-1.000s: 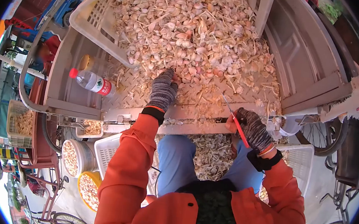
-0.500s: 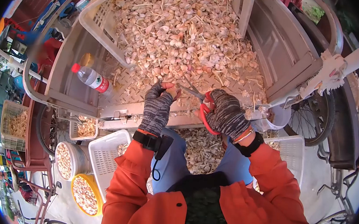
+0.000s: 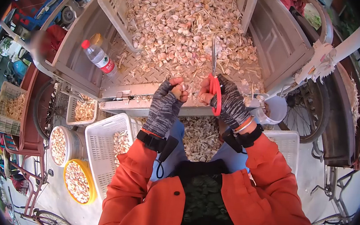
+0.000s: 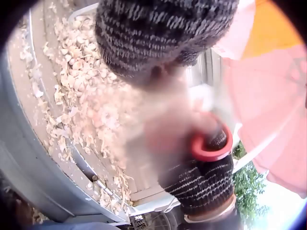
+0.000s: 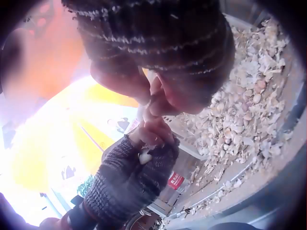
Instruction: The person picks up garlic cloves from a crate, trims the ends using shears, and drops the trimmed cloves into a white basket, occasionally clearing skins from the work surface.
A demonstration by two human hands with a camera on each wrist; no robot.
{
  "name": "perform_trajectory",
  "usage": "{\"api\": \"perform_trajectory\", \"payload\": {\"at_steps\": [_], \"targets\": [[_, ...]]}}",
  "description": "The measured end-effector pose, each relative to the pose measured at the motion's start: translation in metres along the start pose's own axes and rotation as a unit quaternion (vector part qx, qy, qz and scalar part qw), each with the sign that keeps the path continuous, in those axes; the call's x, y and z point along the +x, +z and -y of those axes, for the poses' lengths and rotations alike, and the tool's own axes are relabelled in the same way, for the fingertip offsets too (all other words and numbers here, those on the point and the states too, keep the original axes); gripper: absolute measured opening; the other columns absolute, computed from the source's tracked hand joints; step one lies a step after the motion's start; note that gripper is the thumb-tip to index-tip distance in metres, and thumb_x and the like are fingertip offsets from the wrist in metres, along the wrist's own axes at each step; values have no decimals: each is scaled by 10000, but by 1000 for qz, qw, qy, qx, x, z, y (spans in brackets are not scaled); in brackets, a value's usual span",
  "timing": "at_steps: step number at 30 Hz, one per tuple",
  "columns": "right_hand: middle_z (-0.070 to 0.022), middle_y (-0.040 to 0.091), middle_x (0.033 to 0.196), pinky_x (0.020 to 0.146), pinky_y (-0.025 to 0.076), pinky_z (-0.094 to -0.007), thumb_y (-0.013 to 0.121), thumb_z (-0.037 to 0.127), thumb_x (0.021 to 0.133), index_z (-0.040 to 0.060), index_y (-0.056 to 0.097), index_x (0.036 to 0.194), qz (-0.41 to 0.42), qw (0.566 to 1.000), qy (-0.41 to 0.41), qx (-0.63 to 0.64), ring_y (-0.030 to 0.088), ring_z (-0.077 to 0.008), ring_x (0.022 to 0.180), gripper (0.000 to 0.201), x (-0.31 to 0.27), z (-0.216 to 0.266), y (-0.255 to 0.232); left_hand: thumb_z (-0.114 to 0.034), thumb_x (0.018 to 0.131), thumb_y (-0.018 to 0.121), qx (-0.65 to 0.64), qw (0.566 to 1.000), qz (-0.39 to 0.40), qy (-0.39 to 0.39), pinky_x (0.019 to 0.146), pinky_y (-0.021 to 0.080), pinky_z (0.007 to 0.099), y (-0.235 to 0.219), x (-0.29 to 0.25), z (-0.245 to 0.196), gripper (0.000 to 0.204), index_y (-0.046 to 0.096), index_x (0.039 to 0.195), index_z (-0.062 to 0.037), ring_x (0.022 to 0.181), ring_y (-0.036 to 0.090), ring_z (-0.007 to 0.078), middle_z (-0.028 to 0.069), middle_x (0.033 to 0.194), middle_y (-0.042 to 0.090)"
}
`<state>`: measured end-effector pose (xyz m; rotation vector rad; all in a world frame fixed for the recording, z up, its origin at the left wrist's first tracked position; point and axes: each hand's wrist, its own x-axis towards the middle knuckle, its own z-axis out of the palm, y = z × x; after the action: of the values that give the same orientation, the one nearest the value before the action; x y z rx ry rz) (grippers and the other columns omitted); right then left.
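Note:
The left hand [image 3: 166, 104], in a grey knit fingerless glove, pinches a small pale garlic clove [image 3: 184, 87] between curled fingers. Just across a narrow gap, the right hand [image 3: 229, 100] grips the red handles of scissors [image 3: 214, 94], whose blades point up toward the heap. In the right wrist view a pale clove [image 5: 145, 157] shows at the left hand [image 5: 136, 175]. The left wrist view has the red handle [image 4: 211, 149] around the gloved right hand [image 4: 201, 184], with fingertips blurred. Beyond both hands, garlic cloves and skins [image 3: 183, 30] are heaped on the metal cart bed.
A red-capped bottle [image 3: 100, 58] lies on the bed at left. White crates [image 3: 103, 148], a white bucket [image 3: 62, 144] and a yellow-rimmed bucket [image 3: 79, 181] stand at lower left. A white pail [image 3: 275, 111] hangs near the cart's right corner. The cart's front edge [image 3: 146, 105] runs below the hands.
Both hands came up from the bed and drew near each other; the scissors first met the left fingertips, then swung away to point upward. The head view has shifted somewhat.

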<state>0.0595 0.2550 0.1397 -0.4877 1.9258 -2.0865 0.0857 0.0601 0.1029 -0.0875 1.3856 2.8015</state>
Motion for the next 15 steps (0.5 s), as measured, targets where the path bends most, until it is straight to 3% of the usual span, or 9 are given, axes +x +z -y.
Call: {"api": "perform_trajectory", "payload": {"at_steps": [3,5,7,9,10,11,12,13,15], "targets": [[-68,634,863,719,501,-298,632,26,777,7,576,968,58,991,71,-99,615,-162,858,200,-14,-17,-15,-76,836,599,-172,984,33,-38,760,546,299,-32,8,-2,251,537,1048,45,917,595,233,144,1016,563],[-87,645,927,712,509,-303,631,24,774,3,581,981,151,883,-24,-445,623,-190,881,214,-27,-27,-23,-177,833,624,-177,973,-92,-118,754,552,301,-48,16,-15,313,532,1032,47,865,597,234,134,957,566],[-97,640,981,710,512,-306,626,14,769,6,584,1002,165,911,-32,-378,628,-204,864,238,-31,-56,-31,-216,839,620,-94,986,-95,-101,649,538,297,-67,47,-15,269,557,954,19,783,605,221,117,903,600],[-176,621,956,820,480,-384,623,46,714,-15,557,1068,5,915,-98,-392,593,-330,940,365,-28,-44,-31,-150,805,643,244,961,-86,-96,611,505,299,-71,87,-12,217,573,957,-12,728,594,201,70,830,606],[-189,616,964,811,482,-389,616,42,712,-22,540,1104,-10,981,25,-192,596,-342,933,404,-24,-72,-39,-130,794,642,461,887,-34,23,617,497,306,-76,108,-3,212,573,965,-24,710,587,204,66,796,595],[-189,616,964,811,482,-389,616,42,712,-22,540,1104,-9,981,30,-191,596,-342,933,404,-24,-94,-50,-109,783,641,646,750,23,140,624,490,313,-80,127,5,214,573,972,-36,692,580,207,61,761,584],[-190,612,978,781,492,-364,610,27,711,-25,540,1105,-14,968,26,-247,599,-335,929,404,-25,-109,-57,-87,771,613,737,657,50,150,672,491,332,-64,137,-2,259,577,1025,-53,706,586,233,98,783,589],[-191,608,992,751,502,-338,604,13,710,-29,540,1106,-19,952,21,-304,603,-329,925,404,-26,-122,-64,-87,771,613,737,658,52,147,672,491,332,-67,150,1,259,577,1025,-53,706,586,233,98,783,589],[-184,607,1001,743,500,-306,600,5,725,-34,531,1103,-7,954,28,-298,609,-309,911,386,-19,-77,-53,-72,765,597,806,544,115,203,681,491,344,-78,171,15,282,579,1046,-56,709,587,250,133,789,583]]}}
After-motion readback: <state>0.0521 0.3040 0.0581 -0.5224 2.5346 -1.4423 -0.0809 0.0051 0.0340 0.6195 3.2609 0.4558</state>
